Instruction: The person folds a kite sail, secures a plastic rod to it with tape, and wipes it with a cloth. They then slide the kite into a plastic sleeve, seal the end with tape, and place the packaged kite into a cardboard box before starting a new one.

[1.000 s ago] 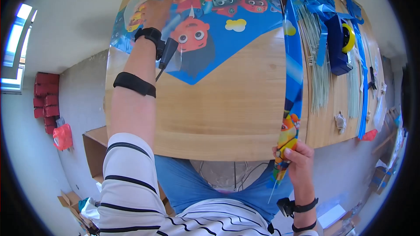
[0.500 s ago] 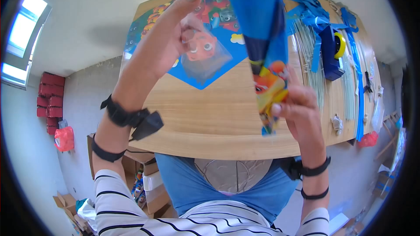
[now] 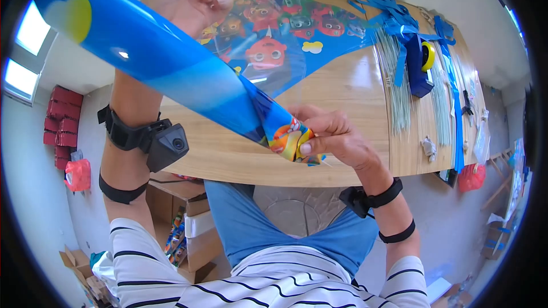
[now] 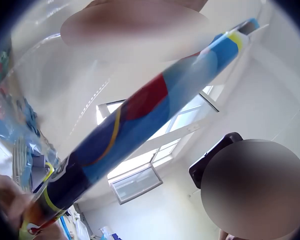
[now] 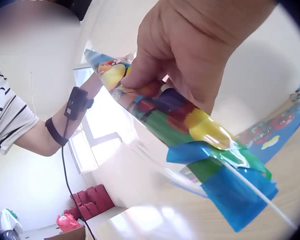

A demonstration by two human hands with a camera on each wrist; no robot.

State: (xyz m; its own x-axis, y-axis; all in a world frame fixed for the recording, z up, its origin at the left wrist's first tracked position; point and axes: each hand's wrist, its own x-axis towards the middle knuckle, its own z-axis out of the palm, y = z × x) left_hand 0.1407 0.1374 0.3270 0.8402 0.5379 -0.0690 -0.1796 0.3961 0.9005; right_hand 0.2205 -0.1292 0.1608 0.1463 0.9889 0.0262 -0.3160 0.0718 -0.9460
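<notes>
- While my right hand (image 3: 337,134) pinches the narrow end of a rolled printed sheet (image 3: 171,74), the rest of the roll slants up and leftward above the table (image 3: 342,91), passing in front of my left forearm; gripping it by that tip probably leaves the wide end free to swing.
- With its fingers curled, my left hand (image 3: 185,5) holds clear film (image 3: 285,77) beyond the roll, raised, it seems, to keep the film from crumpling against the printing.
- At the narrow end, blue tape (image 5: 230,197) wraps the roll and a white rod (image 5: 257,192) pokes out past it; I judge the tape is there to bind the rod in, and my grip sits clear of both.
- Flat printed sheets (image 3: 319,60) lie toward the table's far side, face up, likely to leave working room nearest me.
- Pale sticks (image 3: 399,102) lie bunched lengthwise to the right, just beside the tape dispenser (image 3: 418,74), near a tangle of blue strips (image 3: 394,20): supplies presumably parked within my right arm's reach, off the working area.
</notes>
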